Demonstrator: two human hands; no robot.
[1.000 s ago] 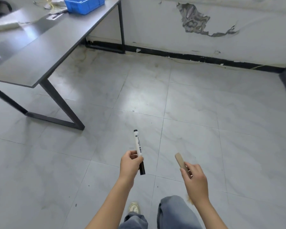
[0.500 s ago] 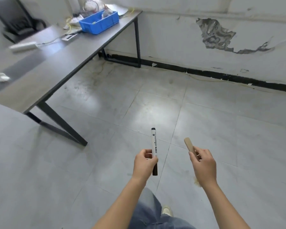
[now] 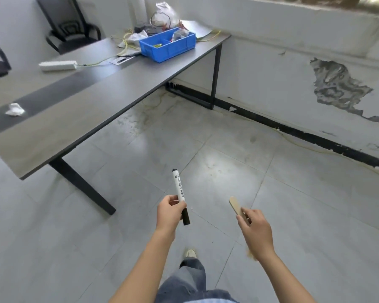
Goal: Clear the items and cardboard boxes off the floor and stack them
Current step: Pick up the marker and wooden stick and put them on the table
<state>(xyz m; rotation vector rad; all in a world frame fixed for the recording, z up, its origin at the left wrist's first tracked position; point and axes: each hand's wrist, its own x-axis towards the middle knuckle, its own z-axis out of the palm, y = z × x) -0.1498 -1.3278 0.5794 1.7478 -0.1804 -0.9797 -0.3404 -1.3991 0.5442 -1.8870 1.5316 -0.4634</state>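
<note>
Grey floor tiles (image 3: 228,149) fill the near scene, with a worktop (image 3: 79,110) at far left. A marker (image 3: 179,193) is gripped upright in the left hand (image 3: 170,213). A flat wooden stick (image 3: 235,205) is pinched by the right hand (image 3: 255,230), its end jutting up and left.

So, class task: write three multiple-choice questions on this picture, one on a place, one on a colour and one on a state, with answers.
1. Where does the blue bin stand?
A. on the floor
B. on the grey table
C. on a chair

2. What colour is the barrel of the marker?
A. white
B. red
C. yellow

3. What is the right hand doing?
A. hanging empty
B. pressing the wall
C. pinching a flat tan stick

Answers:
1 B: the bin sits at the tabletop's far end.
2 A: the barrel is white between black ends, gripped by the left hand.
3 C: the fingers close round the stick's lower end.
</note>
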